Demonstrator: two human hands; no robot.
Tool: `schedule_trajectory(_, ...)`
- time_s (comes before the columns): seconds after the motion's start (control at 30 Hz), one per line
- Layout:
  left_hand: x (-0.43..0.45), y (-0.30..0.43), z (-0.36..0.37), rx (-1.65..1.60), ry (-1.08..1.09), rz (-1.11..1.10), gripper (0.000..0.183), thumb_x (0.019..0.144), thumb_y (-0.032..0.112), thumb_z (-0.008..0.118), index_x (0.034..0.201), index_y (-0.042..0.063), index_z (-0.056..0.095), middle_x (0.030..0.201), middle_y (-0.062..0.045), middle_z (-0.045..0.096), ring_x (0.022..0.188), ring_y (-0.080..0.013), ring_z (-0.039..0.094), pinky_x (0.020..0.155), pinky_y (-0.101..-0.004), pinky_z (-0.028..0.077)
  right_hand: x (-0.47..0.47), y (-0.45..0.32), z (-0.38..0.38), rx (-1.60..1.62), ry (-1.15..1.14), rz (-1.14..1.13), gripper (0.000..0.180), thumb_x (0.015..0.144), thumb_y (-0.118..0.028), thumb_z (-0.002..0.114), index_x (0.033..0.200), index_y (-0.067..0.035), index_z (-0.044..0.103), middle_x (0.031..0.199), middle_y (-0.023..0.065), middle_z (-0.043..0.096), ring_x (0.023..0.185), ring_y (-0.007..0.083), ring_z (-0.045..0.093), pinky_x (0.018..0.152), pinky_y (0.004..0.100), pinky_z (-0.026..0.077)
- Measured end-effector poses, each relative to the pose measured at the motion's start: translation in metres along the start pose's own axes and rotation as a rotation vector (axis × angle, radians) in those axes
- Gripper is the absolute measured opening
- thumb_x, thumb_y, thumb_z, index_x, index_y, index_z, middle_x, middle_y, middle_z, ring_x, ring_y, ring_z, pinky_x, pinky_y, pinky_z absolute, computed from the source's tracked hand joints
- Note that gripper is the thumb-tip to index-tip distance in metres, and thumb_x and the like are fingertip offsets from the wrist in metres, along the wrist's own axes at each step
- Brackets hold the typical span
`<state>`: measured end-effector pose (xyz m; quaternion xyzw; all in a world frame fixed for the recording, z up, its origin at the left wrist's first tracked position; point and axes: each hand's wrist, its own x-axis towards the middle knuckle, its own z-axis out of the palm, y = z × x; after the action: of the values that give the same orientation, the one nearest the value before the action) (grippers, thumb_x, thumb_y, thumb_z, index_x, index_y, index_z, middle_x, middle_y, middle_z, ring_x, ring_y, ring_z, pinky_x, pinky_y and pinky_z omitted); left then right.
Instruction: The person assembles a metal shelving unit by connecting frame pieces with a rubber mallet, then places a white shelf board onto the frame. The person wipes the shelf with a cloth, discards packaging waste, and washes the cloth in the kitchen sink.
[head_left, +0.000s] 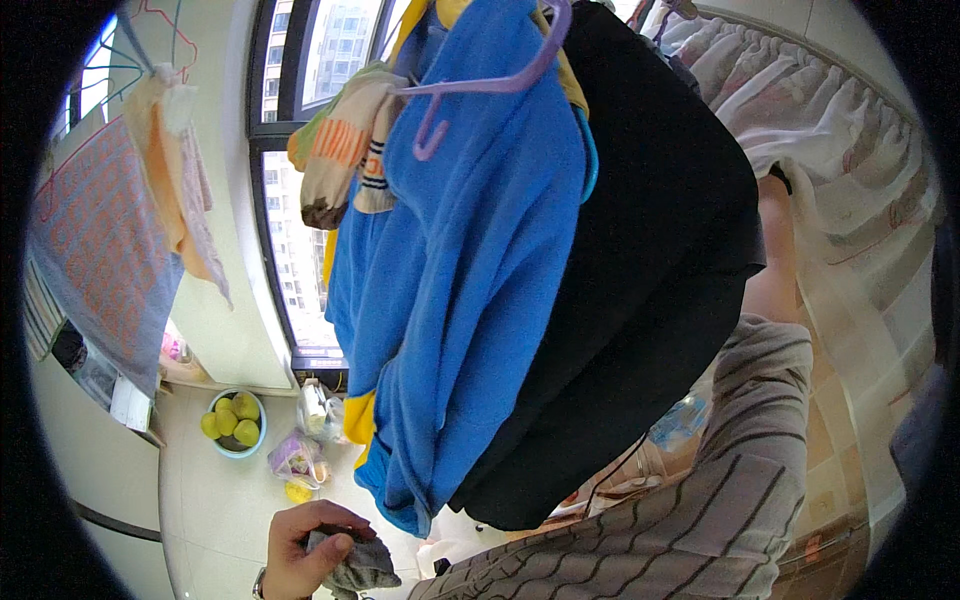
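My left hand (304, 551) is low in the view, its thumb and fingers closed on a crumpled dark grey cloth (360, 562), perhaps a sock. Above it hang a blue garment (465, 262) with yellow trim and a large black garment (637, 247). A purple plastic hanger (480, 86) lies across the blue cloth. Pale socks (341, 146) with orange and dark stripes hang at its left. My right arm (769, 262), in a grey striped sleeve (720, 480), reaches up beside the black garment. My right hand is out of sight behind cloth.
A window (296, 240) stands behind the garments. Towels (112, 247) hang at the left. On the floor are a basin (263, 427) of green-yellow fruit (232, 418) and plastic bags (296, 454). A sheer white curtain (832, 172) hangs at the right.
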<state>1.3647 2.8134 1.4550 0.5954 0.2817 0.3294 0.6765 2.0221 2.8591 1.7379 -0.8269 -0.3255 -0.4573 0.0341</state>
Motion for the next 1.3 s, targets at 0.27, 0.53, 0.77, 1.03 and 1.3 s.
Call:
schedule_trajectory(0.27, -0.016, -0.004, -0.036, -0.028, -0.092, 0.091, 0.017, 0.081, 0.011, 0.058, 0.087, -0.003, 0.064, 0.084, -0.009, 0.066, 0.079, -0.0153, 0.061, 0.073, -0.0264, 0.047, -0.1, -0.015, -0.083, 0.103, 0.314, -0.288, 0.026, 0.086, -0.015, 0.055, 0.108, -0.001, 0.058, 0.106, 0.0163, 0.06, 0.105, 0.0259, 0.054, 0.089, 0.0386, 0.043)
schedule_trajectory(0.53, -0.025, -0.025, -0.052, 0.028, -0.543, 0.082, 0.022, 0.089, 0.022, 0.056, 0.09, 0.001, 0.063, 0.084, -0.003, 0.063, 0.081, -0.008, 0.055, 0.074, -0.0235, 0.044, -0.496, -0.058, -0.253, 1.014, -0.485, 0.132, 0.021, 0.086, -0.009, 0.055, 0.105, -0.001, 0.06, 0.11, 0.0102, 0.061, 0.104, 0.0192, 0.055, 0.09, 0.0309, 0.04)
schedule_trajectory(0.77, -0.089, -0.054, 0.067, -0.382, -0.831, -0.206, 0.031, 0.093, 0.032, 0.048, 0.09, 0.003, 0.06, 0.087, -0.002, 0.061, 0.082, -0.0091, 0.057, 0.077, -0.0243, 0.045, -0.686, -0.126, -0.393, 1.784, -0.922, 0.765, 0.056, 0.088, -0.019, 0.057, 0.134, 0.0, 0.032, 0.135, 0.0125, 0.039, 0.12, 0.021, 0.042, 0.1, 0.0351, 0.035)
schedule_trajectory(1.03, -0.271, -0.088, 0.249, -0.282, -1.371, -0.191, 0.033, 0.088, 0.021, 0.059, 0.113, 0.003, 0.048, 0.102, -0.006, 0.058, 0.09, -0.0137, 0.057, 0.079, -0.0265, 0.047, -0.833, -0.051, -0.507, 1.819, -0.34, 1.347, 0.08, 0.085, -0.045, 0.058, 0.14, -0.006, 0.017, 0.138, 0.0104, 0.032, 0.124, 0.0216, 0.038, 0.099, 0.0372, 0.035)
schedule_trajectory(1.3, -0.522, -0.173, 0.371, -0.322, -1.849, 0.279, 0.048, 0.078, 0.01, 0.066, 0.119, 0.003, 0.044, 0.122, -0.013, 0.043, 0.112, -0.0257, 0.045, 0.095, -0.0334, 0.037, -1.006, 0.051, -0.625, 1.441, 0.384, 1.833, 0.072, 0.085, -0.055, 0.05, 0.135, -0.007, 0.03, 0.133, 0.0079, 0.041, 0.122, 0.0214, 0.041, 0.099, 0.0408, 0.035)
